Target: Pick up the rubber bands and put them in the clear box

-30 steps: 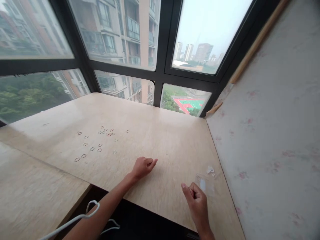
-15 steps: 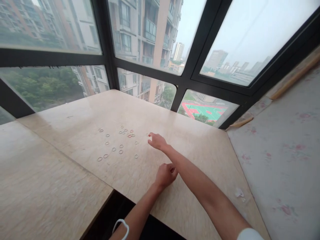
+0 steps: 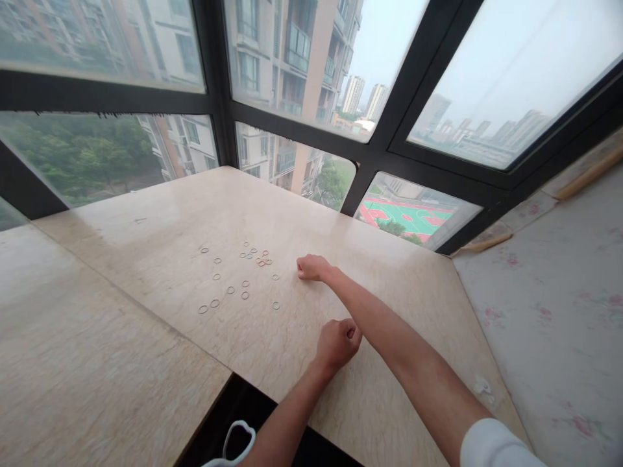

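Since half a second ago, the right hand [image 3: 313,267] has drawn its fingers in, and the lone ring that lay at its fingertips no longer shows; the whole view has also shifted slightly. The fingers are curled closed, but I can't make out whether the ring is pinched between them or hidden underneath.

At five o'clock from it, the left hand [image 3: 339,343] makes a loose fist on the tabletop [image 3: 160,272], its contents hidden; the right forearm overlaps its edge in view.

At about nine o'clock from the right hand lies the nearest ring [image 3: 276,279], with a ring cluster [image 3: 261,263] farther along; another ring [image 3: 276,308] sits at eight o'clock, and more are scattered beyond. Far out at four o'clock is a small whitish item [image 3: 483,385], too faint to identify.

The step in hand looks like picking up a single ring. The next move calls for a light fingertip pinch on a thin, flat loop, without nudging its neighbours.
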Demonstrator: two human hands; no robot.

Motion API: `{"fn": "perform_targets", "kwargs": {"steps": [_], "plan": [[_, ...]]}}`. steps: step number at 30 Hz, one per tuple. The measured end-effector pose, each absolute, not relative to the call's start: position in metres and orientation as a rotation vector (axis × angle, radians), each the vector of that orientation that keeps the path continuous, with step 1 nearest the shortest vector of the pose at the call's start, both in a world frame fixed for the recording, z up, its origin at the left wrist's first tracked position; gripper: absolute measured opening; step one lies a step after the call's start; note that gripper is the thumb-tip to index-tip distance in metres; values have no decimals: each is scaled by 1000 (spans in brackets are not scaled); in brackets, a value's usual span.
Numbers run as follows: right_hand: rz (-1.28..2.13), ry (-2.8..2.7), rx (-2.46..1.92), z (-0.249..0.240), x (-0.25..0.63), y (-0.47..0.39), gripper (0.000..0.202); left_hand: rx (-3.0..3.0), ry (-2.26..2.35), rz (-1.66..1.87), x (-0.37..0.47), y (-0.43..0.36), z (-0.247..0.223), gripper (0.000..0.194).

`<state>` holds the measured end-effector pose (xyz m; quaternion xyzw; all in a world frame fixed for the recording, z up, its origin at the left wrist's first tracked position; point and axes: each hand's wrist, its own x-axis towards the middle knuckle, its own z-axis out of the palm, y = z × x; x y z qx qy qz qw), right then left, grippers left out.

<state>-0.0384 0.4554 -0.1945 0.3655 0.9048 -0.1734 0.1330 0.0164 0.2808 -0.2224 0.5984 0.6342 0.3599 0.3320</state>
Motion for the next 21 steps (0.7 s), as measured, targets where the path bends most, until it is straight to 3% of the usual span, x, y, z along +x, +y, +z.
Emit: {"fn": "perform_targets", "kwargs": {"steps": [5, 16, 21], "plan": [[-874, 2697, 1057, -191, -14, 447, 7, 1576, 1665, 966, 16, 281, -222, 30], [-2193, 2462, 1496, -170, 85, 375, 29, 1582, 1678, 995, 17, 285, -230, 35], [-2536, 2279, 1792, -152, 136, 335, 30, 1592, 1702, 1042, 16, 287, -230, 38]]}}
